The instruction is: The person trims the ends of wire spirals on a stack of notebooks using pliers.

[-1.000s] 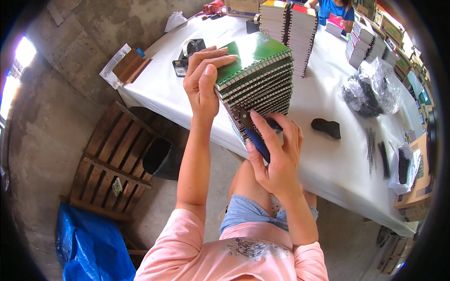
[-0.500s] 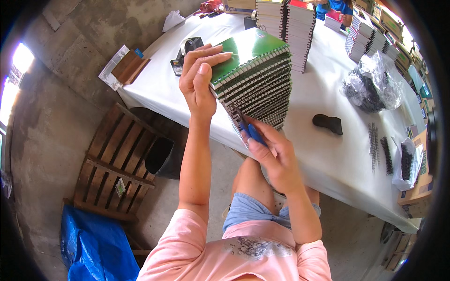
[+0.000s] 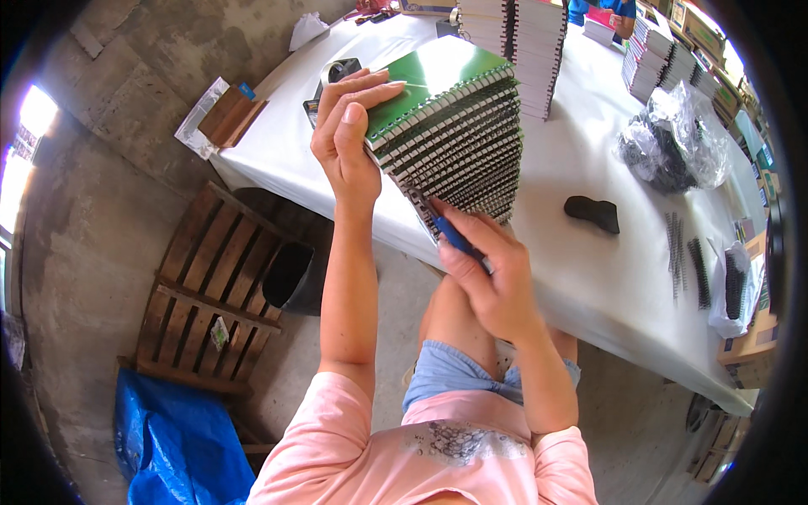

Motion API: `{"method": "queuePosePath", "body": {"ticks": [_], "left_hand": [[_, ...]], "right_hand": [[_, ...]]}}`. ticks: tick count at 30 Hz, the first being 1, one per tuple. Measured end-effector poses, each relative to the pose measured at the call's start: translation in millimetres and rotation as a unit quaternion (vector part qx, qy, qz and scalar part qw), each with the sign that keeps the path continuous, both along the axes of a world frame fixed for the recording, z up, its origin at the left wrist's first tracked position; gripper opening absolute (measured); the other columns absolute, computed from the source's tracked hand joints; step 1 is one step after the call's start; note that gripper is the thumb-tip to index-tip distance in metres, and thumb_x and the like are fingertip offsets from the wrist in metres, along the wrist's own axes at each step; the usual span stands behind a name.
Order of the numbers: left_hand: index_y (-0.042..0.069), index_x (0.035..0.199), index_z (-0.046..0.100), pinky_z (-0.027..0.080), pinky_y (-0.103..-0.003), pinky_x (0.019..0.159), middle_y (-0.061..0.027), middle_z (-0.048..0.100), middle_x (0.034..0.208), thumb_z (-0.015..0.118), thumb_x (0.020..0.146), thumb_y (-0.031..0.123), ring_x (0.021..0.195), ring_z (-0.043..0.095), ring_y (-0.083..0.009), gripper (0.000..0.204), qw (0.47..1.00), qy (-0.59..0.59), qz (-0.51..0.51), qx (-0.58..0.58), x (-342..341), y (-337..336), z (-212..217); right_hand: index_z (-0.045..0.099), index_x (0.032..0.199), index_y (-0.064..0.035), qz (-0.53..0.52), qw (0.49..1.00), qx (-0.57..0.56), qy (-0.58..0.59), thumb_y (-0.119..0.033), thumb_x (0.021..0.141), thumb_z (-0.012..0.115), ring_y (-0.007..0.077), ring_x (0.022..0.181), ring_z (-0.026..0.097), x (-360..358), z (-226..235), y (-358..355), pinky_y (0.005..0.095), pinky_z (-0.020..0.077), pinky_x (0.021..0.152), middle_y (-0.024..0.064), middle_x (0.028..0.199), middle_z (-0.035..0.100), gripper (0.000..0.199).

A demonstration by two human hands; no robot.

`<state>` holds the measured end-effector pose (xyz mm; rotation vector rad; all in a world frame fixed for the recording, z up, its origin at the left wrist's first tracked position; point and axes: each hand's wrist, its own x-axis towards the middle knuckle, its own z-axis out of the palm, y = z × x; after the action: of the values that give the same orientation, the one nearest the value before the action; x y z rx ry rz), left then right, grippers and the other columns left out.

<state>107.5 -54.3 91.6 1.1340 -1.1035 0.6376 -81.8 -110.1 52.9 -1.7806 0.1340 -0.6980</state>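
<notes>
A tall stack of spiral-bound notebooks (image 3: pixel 463 139) stands at the table's near edge, black coils facing me, with a shiny green cover on top. My left hand (image 3: pixel 349 130) grips the stack's upper left corner, its fingers lying over the green cover and its thumb close to the spine. In my right hand (image 3: pixel 497 273) is a pair of blue-handled pliers (image 3: pixel 459 236), held closed in the fingers. Their metal jaws are at the coil ends on the lower left side of the stack. Exactly what the jaws pinch is too small to tell.
Behind stand taller stacks of bound books (image 3: pixel 539 59). On the white-covered table (image 3: pixel 572 278) lie a black object (image 3: pixel 592 215), loose black coils (image 3: pixel 699 273), and a clear plastic bag (image 3: pixel 677 143). A tape dispenser (image 3: pixel 332 80) sits left. Another person (image 3: pixel 623 21) is at the far side.
The pliers and my right hand have shifted slightly, and the blue handles look closer together. My left hand stays on the stack. The whole view has tilted a little.
</notes>
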Motion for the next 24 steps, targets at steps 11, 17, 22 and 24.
{"method": "queuePosePath", "body": {"ticks": [11,17,22,24], "left_hand": [[0.0,0.089,0.071,0.039,-0.04,0.094,-0.0152,0.065,0.095,0.036,0.089,0.028,0.103,0.055,-0.0281,0.045,1.0,-0.002,0.004,0.004,1.6,-1.0,0.3],[0.0,0.089,0.071,0.039,-0.039,0.094,-0.0154,0.065,0.095,0.036,0.089,0.028,0.102,0.055,-0.0283,0.046,1.0,-0.002,0.007,0.004,1.3,-1.0,0.5],[-0.001,0.089,0.071,0.039,-0.039,0.093,-0.0154,0.065,0.095,0.036,0.089,0.029,0.102,0.055,-0.0283,0.046,1.0,-0.003,0.01,0.001,4.0,-2.0,-0.7],[-0.001,0.089,0.071,0.039,-0.039,0.093,-0.0153,0.065,0.095,0.036,0.089,0.029,0.102,0.055,-0.0283,0.046,1.0,-0.002,0.008,0.001,3.5,-1.5,-1.6]], "right_hand": [[0.058,0.121,-0.0165,-0.201,0.93,-0.297,-0.085,-0.018,0.077,0.064,0.029,0.093,0.051,-0.1,-13.1,3.8,0.0414,0.037,0.085,0.0109,0.107,0.051,0.044],[0.058,0.121,-0.0173,-0.209,0.921,-0.318,-0.081,-0.02,0.076,0.064,0.0279,0.093,0.05,6.1,-16.1,2.3,0.0416,0.0356,0.085,0.0105,0.108,0.05,0.045],[0.058,0.121,-0.0178,-0.223,0.914,-0.327,-0.089,-0.02,0.076,0.064,0.0276,0.094,0.05,5.6,-19.2,4.9,0.0422,0.035,0.086,0.0098,0.108,0.05,0.045],[0.058,0.121,-0.0179,-0.219,0.912,-0.337,-0.079,-0.02,0.076,0.064,0.0275,0.094,0.05,5.7,-19.3,5.7,0.0425,0.0346,0.086,0.0095,0.107,0.05,0.045]]}}
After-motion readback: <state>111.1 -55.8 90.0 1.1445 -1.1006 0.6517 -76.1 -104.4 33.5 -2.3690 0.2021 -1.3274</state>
